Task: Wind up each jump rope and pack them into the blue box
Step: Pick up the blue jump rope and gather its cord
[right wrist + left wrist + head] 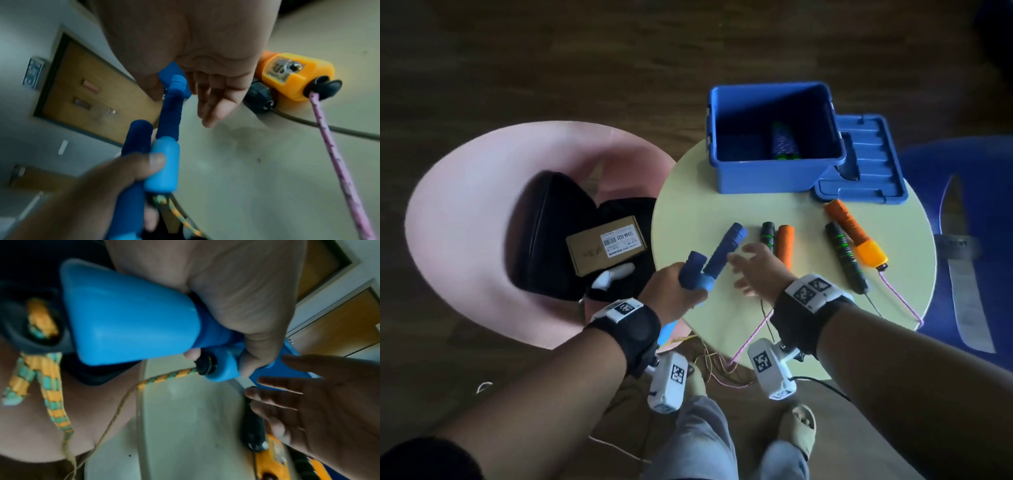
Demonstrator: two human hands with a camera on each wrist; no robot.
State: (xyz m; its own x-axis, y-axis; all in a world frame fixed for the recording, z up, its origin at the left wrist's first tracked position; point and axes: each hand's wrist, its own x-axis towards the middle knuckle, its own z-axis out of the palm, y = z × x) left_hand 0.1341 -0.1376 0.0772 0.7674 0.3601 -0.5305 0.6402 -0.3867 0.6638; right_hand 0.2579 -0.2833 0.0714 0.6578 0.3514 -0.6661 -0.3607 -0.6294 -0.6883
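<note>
My left hand (673,286) grips both blue jump rope handles (717,257) together above the table's near left edge. Their yellow-green cord (164,378) hangs down toward the floor. My right hand (755,270) hovers open just right of the blue handles (168,120), fingers spread, holding nothing. On the round table (756,329) lie two orange handles (851,226) with a pink cord (900,294) and two black-green handles (844,253). The blue box (774,171) at the back holds one wound rope (784,140).
The blue lid (866,164) lies right of the box. A pink chair (465,212) on the left holds a black case (558,222) with a cardboard carton (606,243). A blue chair (962,212) stands at the right. Loose cords (719,370) trail off the table's front edge.
</note>
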